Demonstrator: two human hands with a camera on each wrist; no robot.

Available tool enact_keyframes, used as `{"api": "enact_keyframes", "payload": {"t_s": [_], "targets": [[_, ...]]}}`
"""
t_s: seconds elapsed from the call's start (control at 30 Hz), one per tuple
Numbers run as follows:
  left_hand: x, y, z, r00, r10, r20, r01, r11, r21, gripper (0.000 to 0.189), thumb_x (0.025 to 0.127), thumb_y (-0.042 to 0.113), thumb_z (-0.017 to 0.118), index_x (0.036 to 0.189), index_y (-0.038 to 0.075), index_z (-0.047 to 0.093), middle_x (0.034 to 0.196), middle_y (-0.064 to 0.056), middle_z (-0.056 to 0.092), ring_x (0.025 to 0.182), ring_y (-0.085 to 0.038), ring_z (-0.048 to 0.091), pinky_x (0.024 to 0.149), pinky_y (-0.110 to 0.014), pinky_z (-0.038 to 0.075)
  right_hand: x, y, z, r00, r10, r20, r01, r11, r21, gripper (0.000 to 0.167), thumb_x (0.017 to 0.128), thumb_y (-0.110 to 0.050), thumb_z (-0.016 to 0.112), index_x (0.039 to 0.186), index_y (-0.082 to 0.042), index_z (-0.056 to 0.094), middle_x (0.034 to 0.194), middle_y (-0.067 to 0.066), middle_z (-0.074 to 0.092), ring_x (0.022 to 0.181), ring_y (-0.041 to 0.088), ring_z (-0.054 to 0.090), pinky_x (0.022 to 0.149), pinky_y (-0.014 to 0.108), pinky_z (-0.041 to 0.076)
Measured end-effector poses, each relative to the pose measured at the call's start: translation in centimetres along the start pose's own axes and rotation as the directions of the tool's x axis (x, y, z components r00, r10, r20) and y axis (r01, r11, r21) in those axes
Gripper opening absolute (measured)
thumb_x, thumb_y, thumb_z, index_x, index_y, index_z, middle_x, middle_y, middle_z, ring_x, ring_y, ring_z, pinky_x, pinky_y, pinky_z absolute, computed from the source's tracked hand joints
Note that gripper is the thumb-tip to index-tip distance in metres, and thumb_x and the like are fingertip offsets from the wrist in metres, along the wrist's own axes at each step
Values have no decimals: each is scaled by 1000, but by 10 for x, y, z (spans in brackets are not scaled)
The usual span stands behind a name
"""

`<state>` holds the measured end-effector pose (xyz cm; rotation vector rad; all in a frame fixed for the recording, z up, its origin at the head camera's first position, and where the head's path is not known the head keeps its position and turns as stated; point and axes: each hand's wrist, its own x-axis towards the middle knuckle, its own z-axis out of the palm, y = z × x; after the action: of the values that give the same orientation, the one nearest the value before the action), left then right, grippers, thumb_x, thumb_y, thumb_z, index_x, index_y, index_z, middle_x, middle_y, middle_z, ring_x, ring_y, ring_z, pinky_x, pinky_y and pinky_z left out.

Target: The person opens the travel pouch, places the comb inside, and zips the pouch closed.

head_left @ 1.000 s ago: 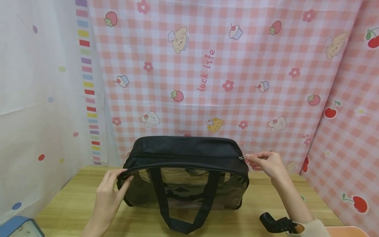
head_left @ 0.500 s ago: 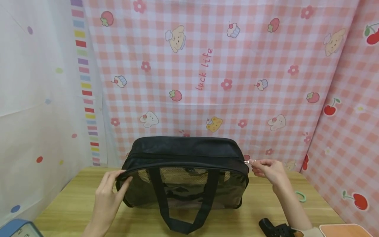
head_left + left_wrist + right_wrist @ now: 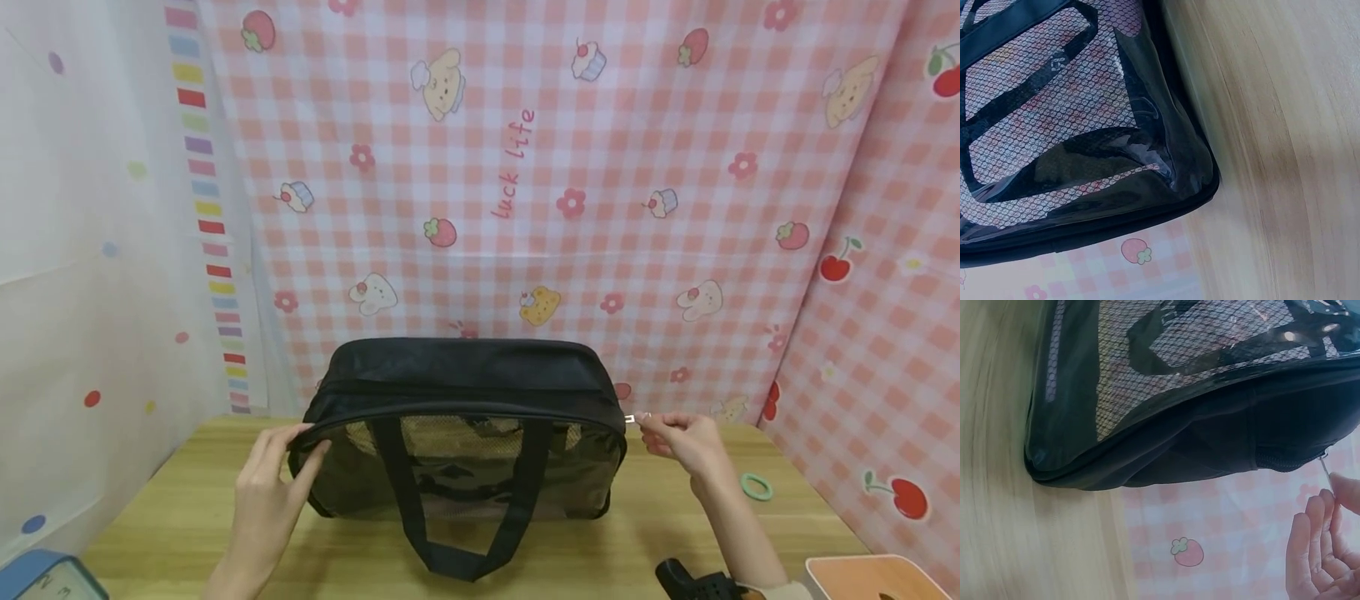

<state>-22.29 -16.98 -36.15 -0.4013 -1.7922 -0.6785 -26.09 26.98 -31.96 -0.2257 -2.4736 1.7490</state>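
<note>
A black bag (image 3: 468, 367) with a see-through front panel and mesh stands upright on the wooden table. Its black strap handle (image 3: 405, 487) hangs down over the front. At the bag's upper left corner my left hand (image 3: 262, 487) grips the edge, thumb on the front and fingers behind. My right hand (image 3: 693, 450) pinches the metal zipper pull (image 3: 630, 419) between thumb and fingertips at the bag's right end. The right wrist view shows that pull (image 3: 1327, 470) stretched out from the zipper (image 3: 1282, 464). In the left wrist view the bag's clear panel (image 3: 1141, 187) shows, but no hand.
A green ring (image 3: 756, 487) lies on the table (image 3: 577, 554) at the right. Nearer are a black object (image 3: 693, 583) beside the right forearm and an orange-topped item (image 3: 873, 575). A blue-framed clock-like object (image 3: 52, 575) stands front left. Checked cloth (image 3: 637, 275) hangs behind.
My right hand has drawn the zipper pull right and downward, from the bag's top to its right end. The left hand keeps its grip. The head view has shifted slightly.
</note>
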Motion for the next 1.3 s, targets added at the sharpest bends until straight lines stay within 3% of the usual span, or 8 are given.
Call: {"api": "enact_keyframes", "payload": {"t_s": [0.07,0.23,0.4,0.6,0.87,1.07,1.3], "targets": [[1,2,-3,1000,-13,16,13,1000,0,25,77,8,72,95,-8,63,86,-18,60,78,-28,58,86,1,34,0,2,1,1000,2,5,-2,1000,3,48,86,-30,62,109,12,55,68,-10,62,64,1,60,67,19,54],[3,4,-5,1000,-13,10,13,1000,6,32,65,-8,76,94,-8,63,85,-17,59,78,-29,58,86,1,35,-1,5,5,999,13,30,-14,1000,5,57,86,-34,63,116,13,51,75,-8,63,66,0,61,70,22,55],[2,3,-6,1000,-10,21,10,1000,3,27,70,-2,74,93,-9,62,86,-19,59,79,-26,57,87,1,33,-1,8,8,998,43,52,-44,999,30,58,87,-33,61,119,13,48,77,-7,63,66,-1,61,69,21,55],[4,4,-3,1000,11,-8,-11,1000,-2,41,56,-15,78,93,-7,63,84,-17,60,78,-26,59,84,-1,37,-2,14,10,997,55,45,-56,998,41,55,89,-29,59,119,15,47,81,-5,62,68,-1,60,68,19,55],[6,6,-3,1000,0,1,0,1000,-3,40,57,-15,78,93,-7,63,84,-17,60,78,-26,59,84,-1,37,-2,20,12,996,75,52,-78,995,61,53,89,-28,58,117,16,47,75,-4,63,65,-2,60,66,19,55],[6,6,-2,1000,1,-3,-1,1000,-6,42,55,-16,78,94,-7,63,85,-16,59,78,-29,59,85,-1,37,-3,25,16,995,85,59,-88,995,44,52,90,-24,55,120,17,44,80,-2,63,65,-1,60,65,20,55],[10,7,-3,1000,-1,4,1,1000,-12,40,58,-16,77,94,-8,62,86,-16,58,78,-28,58,85,-1,37,-2,29,20,989,107,106,-114,991,64,56,90,-23,55,125,18,41,77,-2,63,66,2,62,64,20,55]]}}
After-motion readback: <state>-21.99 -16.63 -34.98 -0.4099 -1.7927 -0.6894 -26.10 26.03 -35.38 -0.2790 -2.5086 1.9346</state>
